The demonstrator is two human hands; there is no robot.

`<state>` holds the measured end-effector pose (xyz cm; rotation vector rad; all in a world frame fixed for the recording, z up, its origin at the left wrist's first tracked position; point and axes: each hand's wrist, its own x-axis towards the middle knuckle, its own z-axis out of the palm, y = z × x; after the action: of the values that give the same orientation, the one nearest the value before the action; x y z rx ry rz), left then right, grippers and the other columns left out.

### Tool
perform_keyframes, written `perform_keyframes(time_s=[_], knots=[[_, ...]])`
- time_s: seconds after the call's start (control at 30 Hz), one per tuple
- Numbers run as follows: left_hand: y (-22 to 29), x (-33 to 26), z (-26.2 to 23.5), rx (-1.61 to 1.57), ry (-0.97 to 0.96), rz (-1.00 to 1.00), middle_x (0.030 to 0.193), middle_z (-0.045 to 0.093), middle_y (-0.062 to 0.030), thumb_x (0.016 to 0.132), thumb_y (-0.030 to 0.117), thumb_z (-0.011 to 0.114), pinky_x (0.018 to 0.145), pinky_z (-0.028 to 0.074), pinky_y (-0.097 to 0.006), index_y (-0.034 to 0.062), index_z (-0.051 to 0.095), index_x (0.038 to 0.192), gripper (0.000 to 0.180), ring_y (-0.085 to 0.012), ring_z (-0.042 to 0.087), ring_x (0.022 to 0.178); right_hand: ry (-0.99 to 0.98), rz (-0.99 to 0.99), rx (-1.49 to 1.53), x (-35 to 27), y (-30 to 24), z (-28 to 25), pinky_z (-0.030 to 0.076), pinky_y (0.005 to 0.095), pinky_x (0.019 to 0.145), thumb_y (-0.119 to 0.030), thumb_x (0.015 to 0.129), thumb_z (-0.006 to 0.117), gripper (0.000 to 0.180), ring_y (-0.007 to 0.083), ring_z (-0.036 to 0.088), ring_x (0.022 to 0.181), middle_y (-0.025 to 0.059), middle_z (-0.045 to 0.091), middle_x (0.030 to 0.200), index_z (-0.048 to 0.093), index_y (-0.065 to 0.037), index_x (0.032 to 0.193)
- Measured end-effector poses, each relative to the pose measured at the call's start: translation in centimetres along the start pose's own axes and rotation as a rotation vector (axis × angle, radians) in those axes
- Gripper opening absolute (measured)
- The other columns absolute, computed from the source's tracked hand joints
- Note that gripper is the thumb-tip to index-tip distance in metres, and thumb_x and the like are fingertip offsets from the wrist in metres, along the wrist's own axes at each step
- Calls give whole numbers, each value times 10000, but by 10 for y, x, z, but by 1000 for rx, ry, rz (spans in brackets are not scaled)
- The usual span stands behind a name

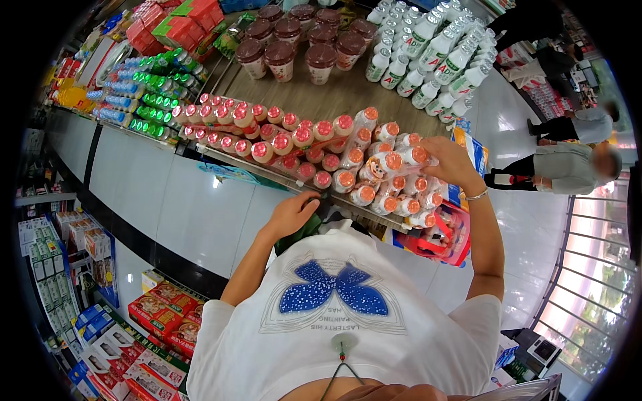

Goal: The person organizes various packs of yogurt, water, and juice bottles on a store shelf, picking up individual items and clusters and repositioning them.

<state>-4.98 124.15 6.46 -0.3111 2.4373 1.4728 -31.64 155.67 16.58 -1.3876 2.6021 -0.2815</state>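
Observation:
My right hand (449, 162), with a bracelet at the wrist, reaches over the right end of the display table. Its fingers grip the clear wrap of a pack of orange-capped bottles (384, 162), which lies on more bottles of the same kind. My left hand (294, 214) is at the table's near edge, just below the red-capped bottles (281, 143). Its fingers are curled in around something dark; what they hold there is hidden. A dark green cloth or bag (304, 230) hangs beneath that hand.
Brown-lidded cups (321, 63) and white green-labelled bottles (428, 60) stand at the table's far side. Green-capped bottles (160, 100) are at the left. A red carrier pack (449, 235) hangs by the right corner. Red boxes (167, 314) are stacked lower left. Two people (568, 164) stand at the right.

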Motion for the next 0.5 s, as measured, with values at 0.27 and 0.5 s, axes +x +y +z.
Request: perform_keyframes(time_s=[0.27, 0.5], knots=[[-11, -5, 10, -77, 116, 5, 813, 648, -134, 979, 356, 535, 687, 474, -394, 124, 622, 1208, 337, -299, 627, 761, 152, 284, 21, 50, 66, -25, 505, 402, 841, -391, 741, 752, 549, 325, 639, 1017, 121, 686, 1092, 638, -94, 1188], [-4, -21, 5, -189, 144, -204, 1022, 686, -98, 1013, 287, 500, 835, 488, -314, 83, 623, 1234, 325, -200, 637, 920, 4, 226, 80, 75, 127, 51, 499, 411, 885, -303, 687, 808, 612, 346, 640, 1038, 175, 676, 1125, 633, -53, 1217]])
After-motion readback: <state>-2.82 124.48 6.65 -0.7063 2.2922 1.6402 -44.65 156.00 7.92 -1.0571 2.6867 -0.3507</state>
